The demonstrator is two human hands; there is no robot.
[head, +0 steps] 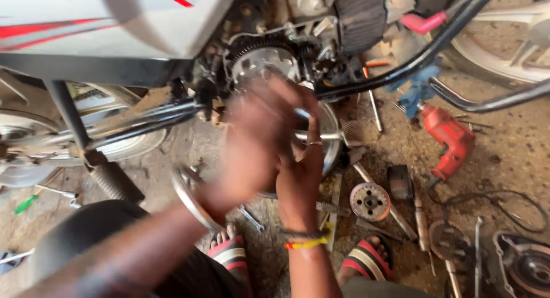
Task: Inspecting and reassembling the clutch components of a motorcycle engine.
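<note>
Both hands were raised before the open side of a grey motorcycle engine with its toothed round clutch (264, 60). The left hand (255, 143) was blurred, so its grip could not be told. The right hand (301, 172), fingers upright, seemingly touched a shiny round metal bowl (331, 139) behind it; grip unclear. A red power drill (450, 140) lay well apart on the dirt floor (510, 155)

one red drill (450, 140), two striped sandals (231, 253)

View: single head-worn camera, looking steeply down and forward.
Facing: the motorcycle engine (269, 60) side, above an oily ground (504, 155) strewn with parts.
Nearness: close, at arm's reach.
Lower edge: own sandalled feet (232, 252).
</note>
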